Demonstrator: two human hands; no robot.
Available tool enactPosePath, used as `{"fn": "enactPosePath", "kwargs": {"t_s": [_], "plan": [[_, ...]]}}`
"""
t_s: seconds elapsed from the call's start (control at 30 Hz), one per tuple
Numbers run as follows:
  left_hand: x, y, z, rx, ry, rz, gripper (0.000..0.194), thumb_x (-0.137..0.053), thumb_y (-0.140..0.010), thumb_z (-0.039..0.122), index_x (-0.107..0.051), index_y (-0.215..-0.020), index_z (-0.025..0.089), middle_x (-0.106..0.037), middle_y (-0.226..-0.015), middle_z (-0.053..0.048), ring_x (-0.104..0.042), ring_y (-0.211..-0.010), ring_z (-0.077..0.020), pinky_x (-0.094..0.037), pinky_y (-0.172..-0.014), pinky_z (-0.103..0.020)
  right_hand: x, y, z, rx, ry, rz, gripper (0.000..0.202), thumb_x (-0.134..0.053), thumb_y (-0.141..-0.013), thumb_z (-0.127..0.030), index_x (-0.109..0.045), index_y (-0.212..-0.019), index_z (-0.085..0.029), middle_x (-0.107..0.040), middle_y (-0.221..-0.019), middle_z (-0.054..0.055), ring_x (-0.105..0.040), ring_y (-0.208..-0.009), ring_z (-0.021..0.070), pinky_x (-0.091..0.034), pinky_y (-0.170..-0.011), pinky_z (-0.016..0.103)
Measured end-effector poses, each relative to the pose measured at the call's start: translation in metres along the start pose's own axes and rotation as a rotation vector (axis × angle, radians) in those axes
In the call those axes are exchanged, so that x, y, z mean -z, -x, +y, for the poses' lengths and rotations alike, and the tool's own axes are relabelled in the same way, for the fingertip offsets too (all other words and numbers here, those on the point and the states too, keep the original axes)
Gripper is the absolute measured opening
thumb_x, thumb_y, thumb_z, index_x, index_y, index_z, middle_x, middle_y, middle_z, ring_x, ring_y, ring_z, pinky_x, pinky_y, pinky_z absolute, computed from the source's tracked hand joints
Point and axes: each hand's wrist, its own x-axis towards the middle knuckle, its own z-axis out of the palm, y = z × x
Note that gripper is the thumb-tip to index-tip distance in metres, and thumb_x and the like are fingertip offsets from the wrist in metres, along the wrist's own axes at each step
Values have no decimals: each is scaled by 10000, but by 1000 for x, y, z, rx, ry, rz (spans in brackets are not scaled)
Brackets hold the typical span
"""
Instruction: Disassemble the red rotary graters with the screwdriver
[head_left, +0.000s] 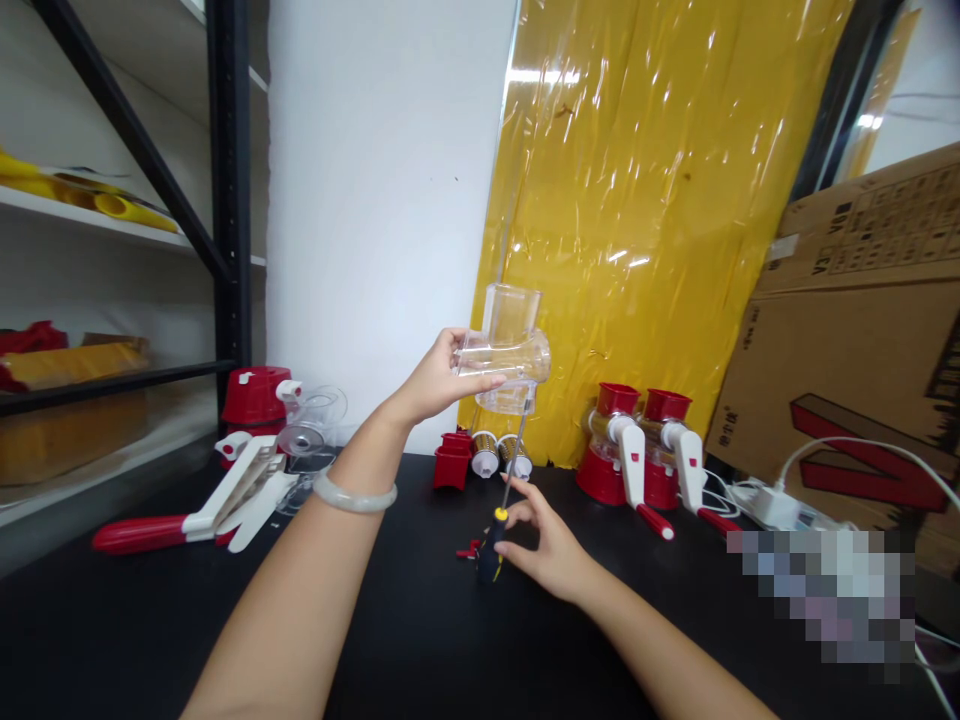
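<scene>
My left hand (444, 375) grips a clear plastic grater housing (510, 350) and holds it up above the black table. A screwdriver (492, 545) with a black and yellow handle points upward, its metal shaft reaching the underside of the housing. Fingers of my right hand (544, 540) are closed around the screwdriver's handle from the right side. Whether the tip sits on a screw is too small to tell. Behind the screwdriver lies a small red part (469, 550) on the table.
Red hoppers (453, 462) and two grater drums (485, 455) stand at the back. Two assembled rotary graters (616, 445) are on the right, before a cardboard box (847, 330). Left are a red base (256, 395), white-and-red handles (187, 525) and clear parts. A white cable (870, 440) runs at right.
</scene>
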Motion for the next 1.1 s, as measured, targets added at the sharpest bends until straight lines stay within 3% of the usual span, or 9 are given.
{"fn": "enactPosePath", "kwargs": {"t_s": [0.1, 0.2, 0.3, 0.43, 0.63, 0.87, 1.1], "plan": [[0, 0, 1, -5, 2, 0, 612, -831, -609, 297, -449, -1072, 178, -491, -1240, -118, -571, -1004, -214, -473, -907, -440, 1, -1, 6, -15, 68, 77, 743, -753, -729, -306, -359, -1353, -224, -582, -849, -7, -611, -838, 177, -466, -920, 425], [0, 0, 0, -9, -1, -3, 609, -835, -610, 302, -449, -1065, 180, -485, -1245, -122, -568, -1012, -214, -471, -913, -436, 1, -1, 6, -9, 56, 91, 745, -766, -712, -308, -375, -1342, -232, -592, -1072, 64, -595, -1043, 214, -455, -964, 438], [0, 0, -1, -8, -4, -1, 613, -838, -606, 303, -450, -1065, 181, -481, -1253, -126, -568, -1022, -220, -476, -913, -437, -2, -1, -1, 7, -28, 13, 746, -731, -747, -255, -326, -1373, -240, -618, -1174, 97, -583, -1153, 226, -408, -1036, 474], [-1, 0, 0, -9, 8, -5, 604, -834, -611, 304, -447, -1058, 179, -488, -1241, -122, -573, -1018, -222, -481, -909, -438, -6, 0, -3, 13, -75, -50, 718, -703, -770, -215, -323, -1379, -236, -688, -1043, 63, -644, -1068, 213, -399, -1047, 482], [-2, 0, 0, -5, 2, 6, 632, -837, -602, 309, -449, -1083, 177, -493, -1225, -117, -567, -982, -207, -489, -871, -418, -11, -3, 6, -50, -34, -21, 614, -712, -760, -217, -447, -1313, -211, -683, -954, 32, -666, -973, 193, -451, -998, 422], [-6, 1, 4, 26, 61, 17, 605, -838, -600, 278, -461, -1062, 177, -506, -1194, -94, -564, -993, -201, -491, -889, -411, -17, -4, 5, -35, 70, 7, 241, -678, -788, -214, -665, -1029, -204, -682, -999, 54, -648, -953, 207, -507, -886, 372], [-3, -3, 4, 1, 259, 188, 582, -829, -599, 276, -449, -1034, 200, -515, -1192, -73, -580, -1029, -221, -538, -824, -405, -14, -2, 2, -13, -24, 10, 217, -612, -864, -335, -616, -1029, -195, -647, -1017, 69, -624, -958, 202, -500, -855, 341]]}}
